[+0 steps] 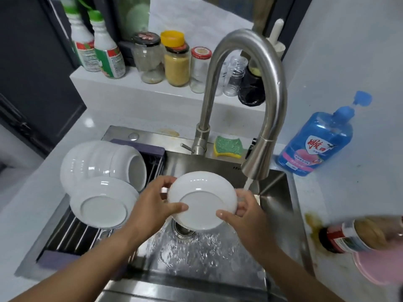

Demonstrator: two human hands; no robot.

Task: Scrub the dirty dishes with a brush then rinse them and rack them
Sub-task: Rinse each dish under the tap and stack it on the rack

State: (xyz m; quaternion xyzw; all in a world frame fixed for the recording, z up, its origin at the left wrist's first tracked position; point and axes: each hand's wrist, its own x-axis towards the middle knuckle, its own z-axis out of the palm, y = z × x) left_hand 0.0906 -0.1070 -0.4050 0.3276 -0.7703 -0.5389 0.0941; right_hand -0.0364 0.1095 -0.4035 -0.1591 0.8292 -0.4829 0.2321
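1. The sink (274,192) fills the lower centre of the frame, a steel basin with water rippling over its floor around the drain.
2. The faucet (277,94) arches from upper centre down to the right, its spray head running.
3. The rack (72,234) of steel bars lies across the sink's left side, in the lower left.
4. On it, left of centre, the stacked bowls (98,160) lie on their side, and an upturned dish (102,203) leans against them.
5. The plate (202,199), the piece I am rinsing, sits mid-frame above the drain, tilted, with its underside and foot ring towards me.
6. My left grip (152,203) pinches the plate's left rim, thumb on the underside, fingers curled behind.
7. My right grip (246,214) pinches the lower right rim the same way.
8. The water stream (248,184) falls just at the plate's right edge, onto my right fingers.
9. My judgement of handling: glazed white ware, stiff and fairly light, but wet and therefore slippery, and likely to chip if it drops on the steel. Opposite rim points serve best, with each thumb braced near the foot ring. To rack it I would keep one firm rim pinch and lean it against the upturned dish.
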